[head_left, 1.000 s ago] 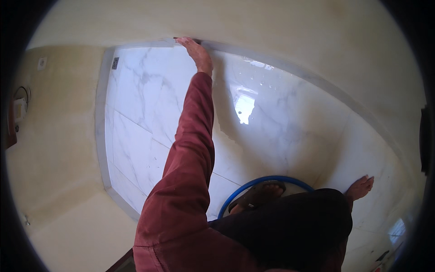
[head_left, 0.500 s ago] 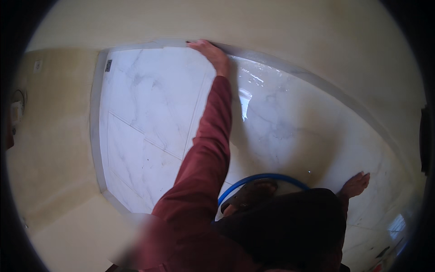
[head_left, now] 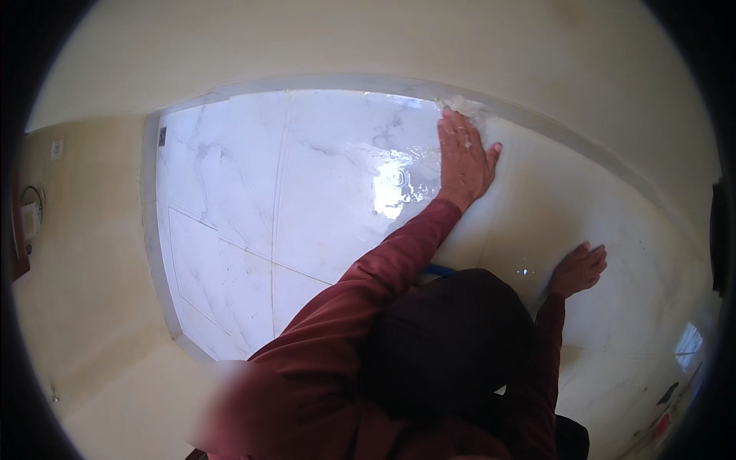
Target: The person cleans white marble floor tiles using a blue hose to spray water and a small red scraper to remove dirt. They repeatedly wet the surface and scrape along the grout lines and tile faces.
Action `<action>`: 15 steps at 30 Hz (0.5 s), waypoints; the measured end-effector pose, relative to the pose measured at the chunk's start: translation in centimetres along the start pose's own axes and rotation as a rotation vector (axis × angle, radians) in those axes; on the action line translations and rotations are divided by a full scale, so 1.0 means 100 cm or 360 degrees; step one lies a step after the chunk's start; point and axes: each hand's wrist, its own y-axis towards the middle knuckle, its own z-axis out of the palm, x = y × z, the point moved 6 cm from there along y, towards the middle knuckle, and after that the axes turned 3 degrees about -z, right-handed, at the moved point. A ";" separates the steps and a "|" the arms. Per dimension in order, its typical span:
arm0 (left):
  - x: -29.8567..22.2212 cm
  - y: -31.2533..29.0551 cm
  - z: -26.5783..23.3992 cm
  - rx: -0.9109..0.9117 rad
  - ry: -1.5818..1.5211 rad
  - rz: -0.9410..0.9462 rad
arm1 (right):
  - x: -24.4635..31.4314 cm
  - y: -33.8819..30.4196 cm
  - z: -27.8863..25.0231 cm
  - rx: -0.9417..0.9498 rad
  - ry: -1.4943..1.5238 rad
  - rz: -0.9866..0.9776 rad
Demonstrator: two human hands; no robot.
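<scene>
My left hand (head_left: 466, 157) is stretched out flat with its thumb apart, low over the wet white marble-look tile floor (head_left: 230, 207). Its fingertips reach a splash of water (head_left: 464, 107) by the grey skirting (head_left: 368, 83) at the foot of the far wall. Nothing shows in its grip, though the palm is hidden. To the right, my right hand (head_left: 579, 271) has its fingers extended at the tiles; whether it bears weight I cannot tell. A short bit of blue hose (head_left: 439, 270) shows beside my dark-clothed knee (head_left: 460, 337).
Standing water (head_left: 395, 184) glints left of my left hand. Cream walls (head_left: 383, 38) bound the floor at the far side and left. A small dark square plate (head_left: 162, 136) lies in the far left corner. A wall socket (head_left: 56, 149) and a white device (head_left: 31, 218) are at the left.
My left hand has swept right along the skirting, and water splashes at its fingertips. The view has shifted, and my knee and arm now cover most of the blue hose.
</scene>
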 end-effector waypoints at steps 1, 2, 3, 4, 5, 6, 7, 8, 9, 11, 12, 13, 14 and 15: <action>-0.037 -0.010 0.012 0.0247 -0.0024 0.0225 | 0.002 0.001 0.000 -0.0001 0.0009 -0.0009; -0.072 -0.020 0.021 0.0280 -0.0087 0.0522 | 0.007 0.001 -0.001 0.0004 0.0021 -0.0024; -0.101 -0.031 0.030 0.0313 -0.0139 0.0810 | 0.012 -0.001 0.001 0.0016 0.0044 -0.0045; -0.120 -0.032 0.025 0.0011 -0.0046 0.0946 | 0.012 0.000 0.003 0.0003 0.0005 -0.0046; -0.121 -0.017 0.036 0.0247 -0.0103 0.0902 | 0.014 0.007 0.005 -0.0031 0.0055 -0.0084; -0.116 0.003 0.037 0.0514 -0.0186 0.0875 | 0.011 0.008 0.003 -0.0052 0.0063 -0.0105; -0.106 -0.003 0.041 0.0822 -0.0274 0.0828 | 0.000 -0.005 -0.004 -0.0034 0.0052 -0.0135; -0.090 0.001 0.029 0.0451 -0.0264 0.0887 | -0.005 -0.005 -0.007 -0.0037 0.0068 -0.0121; -0.066 0.009 0.013 0.0049 -0.0232 0.0947 | -0.001 0.000 -0.007 -0.0063 0.0120 -0.0101; -0.033 0.003 -0.004 -0.0075 -0.0026 0.0890 | -0.011 0.000 -0.011 -0.0084 0.0129 -0.0054; 0.000 0.003 -0.008 -0.0043 0.0023 0.0783 | -0.004 0.001 -0.013 -0.0095 0.0145 -0.0037; 0.015 0.002 -0.018 -0.0044 0.0046 0.0702 | -0.007 0.002 -0.015 -0.0110 0.0133 -0.0019; 0.030 -0.002 -0.028 -0.0001 0.0060 0.0624 | -0.008 0.001 -0.019 -0.0090 0.0126 -0.0003; 0.054 0.002 -0.034 0.0007 0.0090 0.0501 | 0.003 0.001 -0.021 -0.0074 0.0132 0.0025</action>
